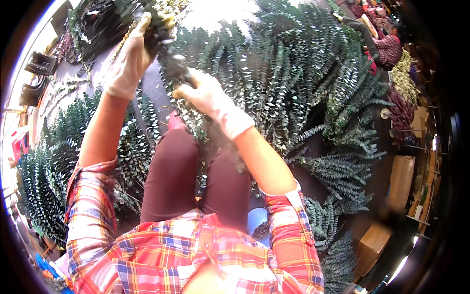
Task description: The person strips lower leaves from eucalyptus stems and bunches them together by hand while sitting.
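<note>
My left hand (pixel 130 64), in a pale glove, is raised at the upper left around a motion-blurred bunch of leafy stems (pixel 158 40). Lower and to the right, my right hand (pixel 211 97) wears a similar glove. Its fingers are closed on the lower end of the same bunch, which slants between the hands. Blur hides the separate stems. Eucalyptus-like branches with small round leaves (pixel 249 73) lie in a broad, dense spread beyond my right hand. More such branches (pixel 73 136) lie to the left of my knees.
A blue container (pixel 258 220) stands beside my right thigh. Another person (pixel 389 49) sits at the upper right near yellowish (pixel 405 75) and dark red plant bunches (pixel 402 114). Cardboard boxes (pixel 402 176) line the right side. Two black objects (pixel 40 64) are at the far left.
</note>
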Demonstrator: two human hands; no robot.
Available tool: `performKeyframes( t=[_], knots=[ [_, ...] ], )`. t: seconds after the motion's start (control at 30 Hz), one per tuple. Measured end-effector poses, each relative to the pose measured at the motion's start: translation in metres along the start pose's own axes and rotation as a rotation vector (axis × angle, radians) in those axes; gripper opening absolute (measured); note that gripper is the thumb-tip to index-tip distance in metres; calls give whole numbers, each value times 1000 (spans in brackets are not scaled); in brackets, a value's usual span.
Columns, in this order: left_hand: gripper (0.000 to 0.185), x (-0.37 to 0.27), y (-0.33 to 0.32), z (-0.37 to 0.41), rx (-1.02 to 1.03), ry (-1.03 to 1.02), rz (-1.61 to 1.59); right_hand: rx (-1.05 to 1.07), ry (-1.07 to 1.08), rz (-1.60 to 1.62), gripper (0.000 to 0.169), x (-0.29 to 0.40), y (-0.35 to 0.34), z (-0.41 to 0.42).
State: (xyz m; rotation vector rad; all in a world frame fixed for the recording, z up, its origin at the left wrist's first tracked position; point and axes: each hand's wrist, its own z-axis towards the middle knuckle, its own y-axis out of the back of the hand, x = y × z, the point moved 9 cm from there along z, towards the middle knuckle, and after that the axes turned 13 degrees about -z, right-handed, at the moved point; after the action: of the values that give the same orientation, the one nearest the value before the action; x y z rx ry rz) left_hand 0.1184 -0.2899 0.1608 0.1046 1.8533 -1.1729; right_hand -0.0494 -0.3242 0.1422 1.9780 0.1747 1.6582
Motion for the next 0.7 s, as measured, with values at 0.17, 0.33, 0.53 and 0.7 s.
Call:
performKeyframes(
  t=[0.17, 0.33, 0.53, 0.7],
  knots=[
    [32, -37, 86, 2, -354, -28, 312, 31, 233, 231, 63, 19, -56, 80],
    [37, -194, 162, -26, -378, -348, 619, 20, 0, 86, 64, -113, -74, 89],
    [40, -162, 260, -140, -712, 35, 910, -364, -306, -273, 36, -277, -57, 78],
    [33, 55, 331, -197, -449, 407, 817, -202, -442, -319, 48, -319, -87, 89]
  ],
)
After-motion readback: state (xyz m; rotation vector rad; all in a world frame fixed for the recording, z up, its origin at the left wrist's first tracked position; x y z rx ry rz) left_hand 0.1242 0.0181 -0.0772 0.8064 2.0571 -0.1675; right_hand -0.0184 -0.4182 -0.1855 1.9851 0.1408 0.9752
